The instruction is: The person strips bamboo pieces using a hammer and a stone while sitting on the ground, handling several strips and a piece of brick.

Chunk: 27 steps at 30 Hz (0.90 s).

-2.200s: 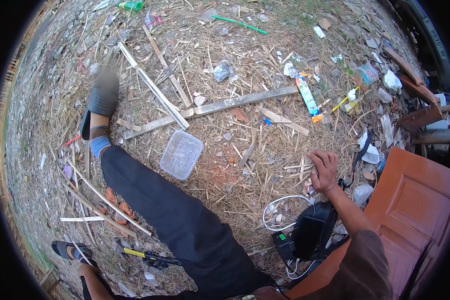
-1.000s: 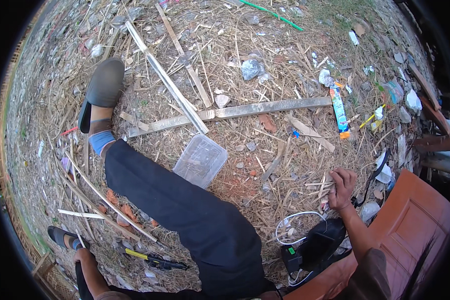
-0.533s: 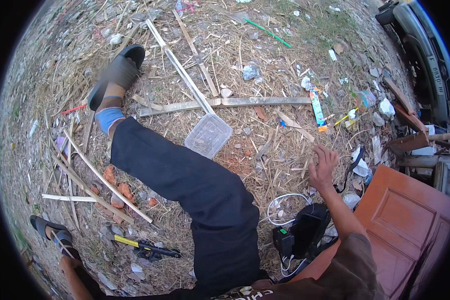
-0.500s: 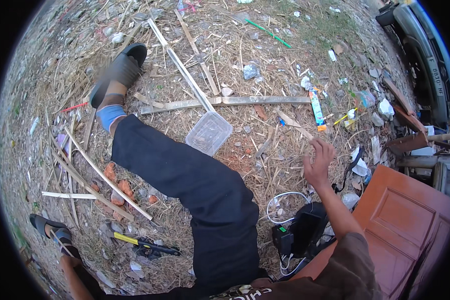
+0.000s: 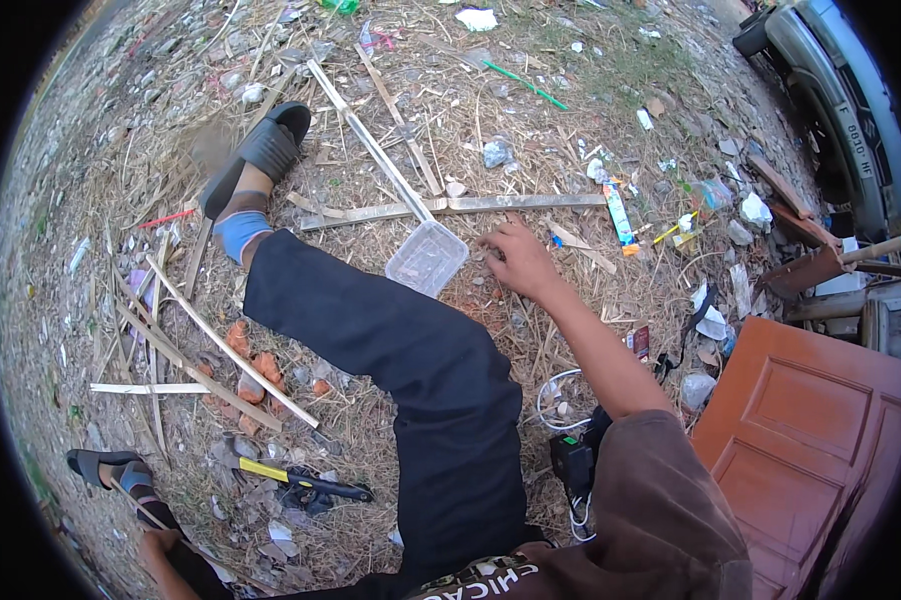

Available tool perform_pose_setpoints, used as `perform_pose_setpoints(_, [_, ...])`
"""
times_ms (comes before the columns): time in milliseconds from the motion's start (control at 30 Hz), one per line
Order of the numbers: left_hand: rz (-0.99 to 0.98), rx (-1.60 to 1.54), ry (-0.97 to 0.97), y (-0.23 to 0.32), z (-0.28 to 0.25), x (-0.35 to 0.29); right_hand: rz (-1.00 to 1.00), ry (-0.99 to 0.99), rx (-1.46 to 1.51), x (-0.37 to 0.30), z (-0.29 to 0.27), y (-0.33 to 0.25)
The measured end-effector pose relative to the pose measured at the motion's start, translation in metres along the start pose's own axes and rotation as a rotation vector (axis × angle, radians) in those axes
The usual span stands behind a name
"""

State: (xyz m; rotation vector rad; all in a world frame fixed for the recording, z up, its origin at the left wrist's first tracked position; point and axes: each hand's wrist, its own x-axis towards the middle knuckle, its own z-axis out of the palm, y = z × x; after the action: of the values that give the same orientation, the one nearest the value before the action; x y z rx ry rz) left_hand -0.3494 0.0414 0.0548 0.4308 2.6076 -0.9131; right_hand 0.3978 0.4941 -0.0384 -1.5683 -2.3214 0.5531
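- The right hand (image 5: pixel 520 258) is stretched across toward the middle of the ground (image 5: pixel 530 130), palm down, fingers loosely curled and apart, with nothing seen in them; the inner side of the thumb is hidden.
- That hand is no longer low on the right, above the white cable (image 5: pixel 539 398); its fingertips are now just beside the right edge of the clear plastic tub (image 5: pixel 427 258), apparently short of touching. This seems to put the tub, more than the wood slivers by the cable, within its closest reach.
- The left hand (image 5: pixel 155 548) stays at the lower left, near the sandalled foot (image 5: pixel 100 465), and appears closed around a thin wooden strip (image 5: pixel 133 506) that sticks out beyond the fingers; their exact grip is too small to tell.
- The tub lies on the ground beside the dark trouser leg (image 5: pixel 370 320). A pale batten (image 5: pixel 370 138) reaches its upper edge, and a longer plank (image 5: pixel 560 201) runs just beyond.
- With the hand gone from there, a small dark red packet (image 5: pixel 637 343) shows plainly beside the forearm. The sleeve (image 5: pixel 660 490) now hides much of what lies by the black device (image 5: pixel 572 462).
- Farther out, the yellow-and-black tool (image 5: pixel 310 484) lies left of the leg, near the brick pieces (image 5: pixel 267 368); the brown door panel (image 5: pixel 815 410) lies at the right.
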Motion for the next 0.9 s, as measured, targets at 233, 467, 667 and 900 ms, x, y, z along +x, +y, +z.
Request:
perform_pose_setpoints(233, [-0.006, 0.009, -0.005, -0.013, 0.007, 0.004, -0.007, -0.039, -0.074, 0.003, -0.004, -0.005])
perform_pose_setpoints(467, [-0.024, 0.019, -0.029, -0.025, 0.017, 0.004, -0.023, -0.392, -0.298, 0.028, -0.031, -0.012])
perform_pose_setpoints(667, [-0.031, 0.014, -0.043, -0.026, 0.023, 0.008, -0.023, -0.542, -0.261, 0.046, -0.056, 0.012])
perform_pose_setpoints(900, [-0.041, 0.015, -0.048, -0.023, 0.019, 0.020, 0.207, -0.412, 0.148, 0.038, -0.096, 0.004])
